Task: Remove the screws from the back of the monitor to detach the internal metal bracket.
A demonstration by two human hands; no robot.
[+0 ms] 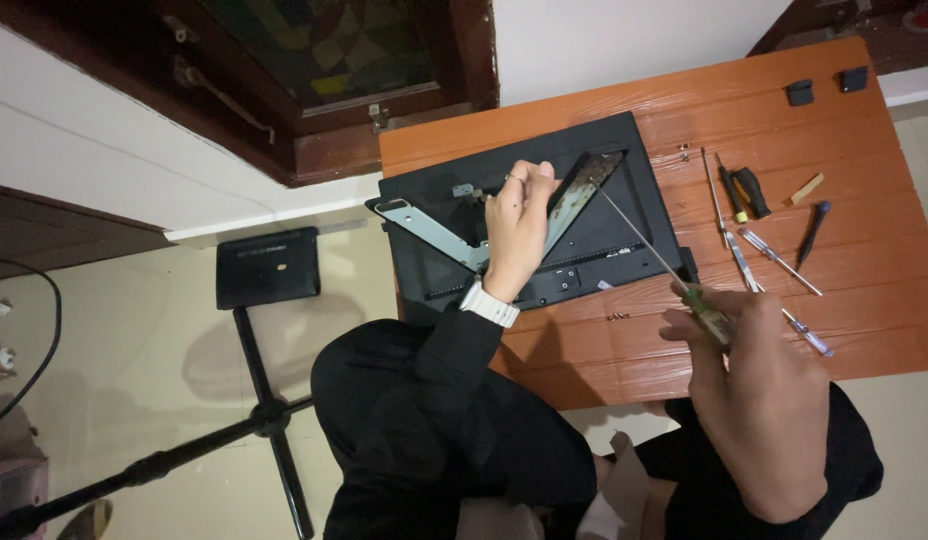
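Right-hand grip (754,390) closed around a long screwdriver (649,245), its shaft slanting up-left to the metal bracket (574,195) on the black panel (644,190); left hand (519,235) pinched that bracket, nearer it.

monitor (624,215) on table (584,360), loose screwdrivers (774,255) right of it, stand (269,265) on floor left

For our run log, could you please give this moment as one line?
left hand: steadies metal bracket on black panel | right hand: holds long screwdriver, tip at bracket corner | spare screwdrivers on orange table
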